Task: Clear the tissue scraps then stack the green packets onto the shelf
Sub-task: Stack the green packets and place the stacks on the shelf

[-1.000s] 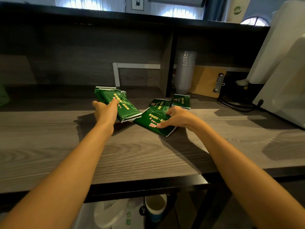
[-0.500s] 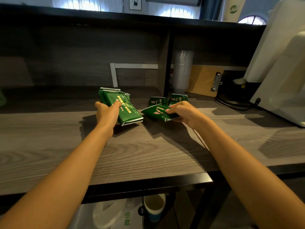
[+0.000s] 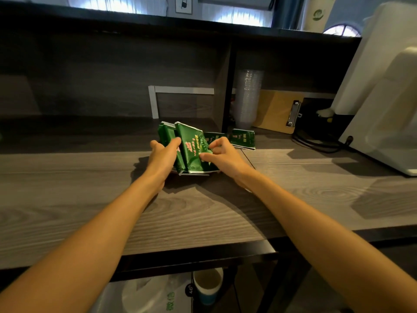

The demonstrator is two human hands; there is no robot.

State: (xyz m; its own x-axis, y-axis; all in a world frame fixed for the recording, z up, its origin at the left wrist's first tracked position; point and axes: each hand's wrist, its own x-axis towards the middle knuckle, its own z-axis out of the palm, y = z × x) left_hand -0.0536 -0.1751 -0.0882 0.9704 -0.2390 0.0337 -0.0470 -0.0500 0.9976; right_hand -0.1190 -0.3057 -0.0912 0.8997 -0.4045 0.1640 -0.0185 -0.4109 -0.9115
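Both arms outstretched, left hand [image 3: 163, 154] gripping, right hand [image 3: 222, 154] pinching

Single cam, head-worn, is looking fwd & down across the counter [image 3: 67, 199] from the person's own side. It's sitting close above it: both forearms [image 3: 108, 229] are running in from the btm corners toward mid-frame. It's facing the shelf [image 3: 90, 132] straight on; wide lens is bowing the edges.

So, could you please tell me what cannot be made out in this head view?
Head view: count of the green foil packets gripped together; they overlap, and the left hand and right hand partly cover them.
Packet print: too small, blurred.
Large white machine: cut off by the right edge.
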